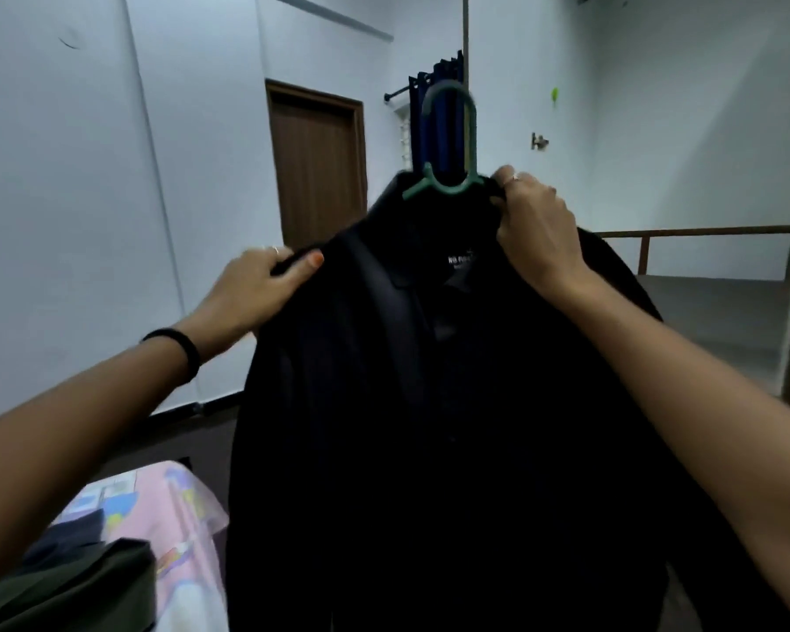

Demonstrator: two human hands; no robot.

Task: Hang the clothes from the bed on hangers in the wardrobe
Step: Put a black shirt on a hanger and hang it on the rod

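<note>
Black shirt (429,403) held up at chest height, draped on green hanger (448,143), hook upright above collar. Right hand (537,230) grip closed: fingers curled round hanger's right arm and shirt collar. Left hand (256,285) grip pinching shirt's left shoulder, thumb on top. Bed (156,517) lower left, pink patterned sheet, dark clothes (78,581) lying on it. Brown door (320,166) behind.

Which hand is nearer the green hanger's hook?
Right. The right hand grips the black shirt at the collar just beside the hanger. The left hand holds the shirt's shoulder, lower and farther left.
</note>
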